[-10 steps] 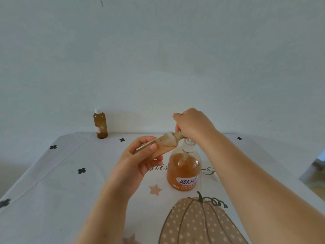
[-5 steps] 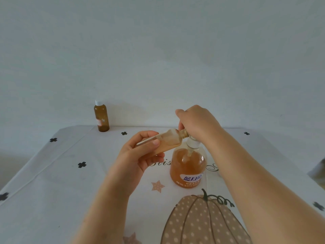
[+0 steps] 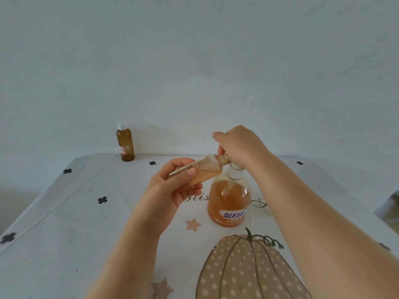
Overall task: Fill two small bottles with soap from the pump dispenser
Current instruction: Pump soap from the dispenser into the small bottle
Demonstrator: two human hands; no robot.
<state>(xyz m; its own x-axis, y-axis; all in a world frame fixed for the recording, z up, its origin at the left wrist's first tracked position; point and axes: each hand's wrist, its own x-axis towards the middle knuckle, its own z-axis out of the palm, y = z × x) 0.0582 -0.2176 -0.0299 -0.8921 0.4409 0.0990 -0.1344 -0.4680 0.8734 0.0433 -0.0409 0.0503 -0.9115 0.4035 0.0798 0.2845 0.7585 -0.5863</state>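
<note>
My left hand (image 3: pixel 170 188) holds a small clear bottle (image 3: pixel 205 169) tilted almost flat, its open neck at the nozzle of the pump dispenser (image 3: pixel 230 201). Orange soap lies along the lower side of this bottle. My right hand (image 3: pixel 239 143) rests over the dispenser's pump head, which it hides. The dispenser is a round clear bottle of orange soap with a blue and white label, upright on the table. A second small amber bottle (image 3: pixel 125 144) with a white cap stands upright at the far left edge of the table.
The table wears a white cloth (image 3: pixel 64 223) printed with black clovers, stars and a dotted pumpkin (image 3: pixel 248 272). A small white object (image 3: pixel 267 210), perhaps a cap, peeks out beside my right forearm. A pale wall rises right behind the table.
The view has shifted slightly, so all items sit a little higher in frame. Both hands keep their hold at the pump, and the small bottle stays at the nozzle.
</note>
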